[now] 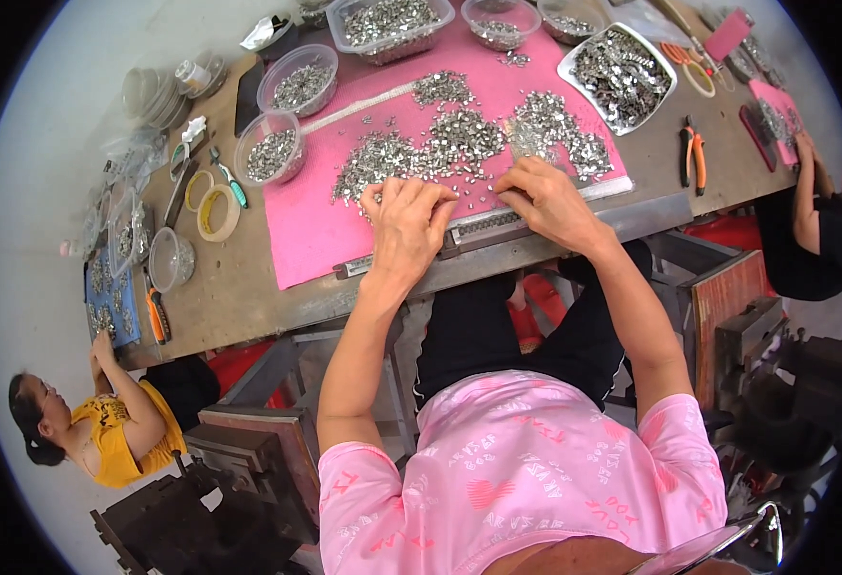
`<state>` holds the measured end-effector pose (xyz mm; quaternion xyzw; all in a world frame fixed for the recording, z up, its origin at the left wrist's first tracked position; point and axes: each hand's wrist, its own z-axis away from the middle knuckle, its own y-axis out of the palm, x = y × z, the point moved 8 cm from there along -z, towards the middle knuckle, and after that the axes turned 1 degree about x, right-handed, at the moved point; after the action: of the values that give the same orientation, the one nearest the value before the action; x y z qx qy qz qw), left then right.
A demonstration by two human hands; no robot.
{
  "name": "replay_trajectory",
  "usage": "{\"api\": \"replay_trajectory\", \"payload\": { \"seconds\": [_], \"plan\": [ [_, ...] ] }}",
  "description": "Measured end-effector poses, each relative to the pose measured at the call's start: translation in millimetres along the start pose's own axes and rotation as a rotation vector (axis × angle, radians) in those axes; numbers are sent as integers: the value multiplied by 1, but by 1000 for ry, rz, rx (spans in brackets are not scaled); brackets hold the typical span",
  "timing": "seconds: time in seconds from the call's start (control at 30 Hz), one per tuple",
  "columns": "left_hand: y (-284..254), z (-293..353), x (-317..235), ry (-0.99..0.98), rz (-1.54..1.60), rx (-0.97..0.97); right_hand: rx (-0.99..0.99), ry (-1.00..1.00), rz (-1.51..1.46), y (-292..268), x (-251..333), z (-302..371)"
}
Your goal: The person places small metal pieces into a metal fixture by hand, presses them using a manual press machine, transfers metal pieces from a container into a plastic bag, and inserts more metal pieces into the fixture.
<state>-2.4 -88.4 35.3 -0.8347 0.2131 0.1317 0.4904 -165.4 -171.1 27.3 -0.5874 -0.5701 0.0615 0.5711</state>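
My left hand is closed, its thumb and fingertips pinched together at the near side of the piles of small shiny metal pieces. Whatever it may hold is too small to make out. To its right, my right hand also pinches with thumb and forefinger, and its contents are hidden. Between and below both hands, a long narrow metal strip with a row of small parts or slots lies along the table's front edge. Beneath the piles spreads a pink mat, with loose pieces scattered near my fingertips.
Clear tubs of metal pieces and a white tray stand around the mat. Orange-handled pliers lie right; tape rolls and a green-handled tool lie left. Co-workers sit at the left, in a yellow shirt, and far right.
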Motion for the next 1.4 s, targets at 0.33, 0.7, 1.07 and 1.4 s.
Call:
{"api": "replay_trajectory", "payload": {
  "seconds": [0.33, 0.7, 1.07, 1.4],
  "plan": [
    [27, -13, -7, 84, -10, 109, 149, 68, 25, 16, -2, -11],
    [28, -14, -7, 83, -26, 102, 25, 39, 24, 13, 0, -5],
    [34, -19, -5, 122, 31, 123, 14, 55, -40, 11, -3, -2],
    [37, -28, -19, 306, -43, 185, 2, 54, 2, 16, -6, -2]
  ]
}}
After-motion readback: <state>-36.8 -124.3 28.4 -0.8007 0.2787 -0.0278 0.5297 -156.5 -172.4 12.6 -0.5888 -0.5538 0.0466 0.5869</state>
